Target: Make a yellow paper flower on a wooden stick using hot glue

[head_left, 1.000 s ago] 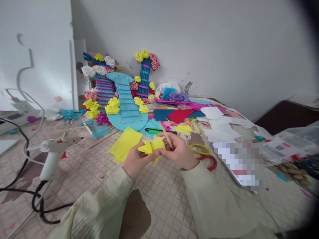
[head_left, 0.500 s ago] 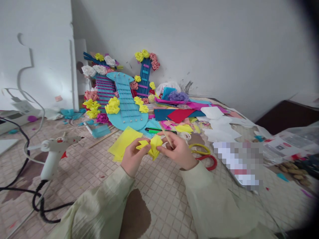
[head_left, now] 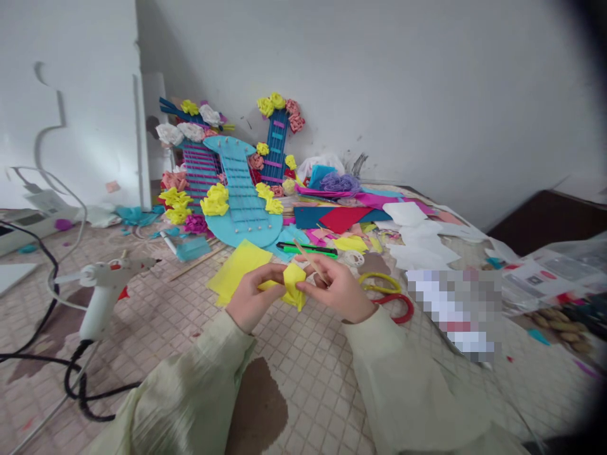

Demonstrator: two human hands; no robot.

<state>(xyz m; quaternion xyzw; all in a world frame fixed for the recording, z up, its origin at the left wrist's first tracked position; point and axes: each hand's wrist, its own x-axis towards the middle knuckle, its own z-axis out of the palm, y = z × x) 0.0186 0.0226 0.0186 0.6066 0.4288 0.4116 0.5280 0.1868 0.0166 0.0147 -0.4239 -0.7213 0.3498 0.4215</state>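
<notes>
Between my two hands is a folded piece of yellow crepe paper (head_left: 294, 276), partly covered by fingers. My left hand (head_left: 255, 297) pinches its left side with thumb and forefinger. On its right side, my right hand (head_left: 337, 287) pinches the paper too, and a thin wooden stick (head_left: 310, 259) sticks out up and left from the same hand. Flat yellow paper sheets (head_left: 239, 268) lie just behind my left hand. A green and black utility knife (head_left: 308, 249) rests beyond the hands. To the right of my right hand are scissors (head_left: 401, 308) with a yellow and a red handle.
A white glue gun (head_left: 102, 297) with a black cord stands at left. Light blue (head_left: 244, 218) and dark blue string-laced boards with paper flowers lean at the back wall. Coloured paper scraps (head_left: 344, 218) pile behind; a blurred-out flat object (head_left: 453, 313) lies right.
The yellow paper has turned and folded closer together between my fingers. The stick in my right hand has shifted slightly left. Both hands stay in about the same place.
</notes>
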